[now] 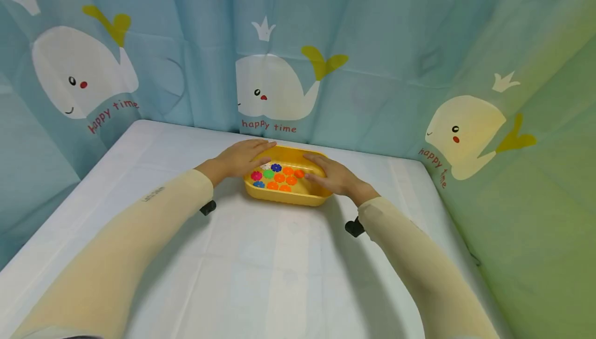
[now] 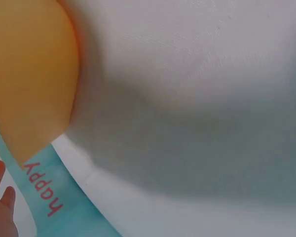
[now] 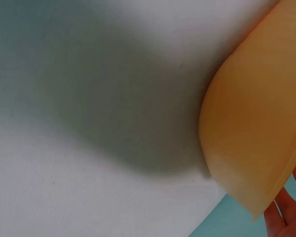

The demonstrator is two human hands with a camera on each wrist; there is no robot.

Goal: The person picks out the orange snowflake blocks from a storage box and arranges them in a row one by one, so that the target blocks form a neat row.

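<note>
A yellow plastic basket (image 1: pixel 284 197) stands on the table near its back edge. Flower-shaped plastic pieces (image 1: pixel 279 178), many orange and others pink, green, blue and white, lie in its left and middle part. My left hand (image 1: pixel 239 159) is over the basket's left end, its fingers extended; in the left wrist view its fingertips (image 2: pixel 9 197) show beside the basket wall (image 2: pixel 32 74). Over the right end reaches my right hand (image 1: pixel 336 174), fingers also extended. The right wrist view shows its fingers (image 3: pixel 286 205) close to the rim; whether they touch it I cannot tell.
A white cloth covers the table (image 1: pixel 261 266). Behind it hangs a blue curtain (image 1: pixel 382 90) with whale prints, close to the basket's far side. A green curtain side (image 1: pixel 535 235) borders the right. Small black wrist mounts (image 1: pixel 355 227) hang below both forearms.
</note>
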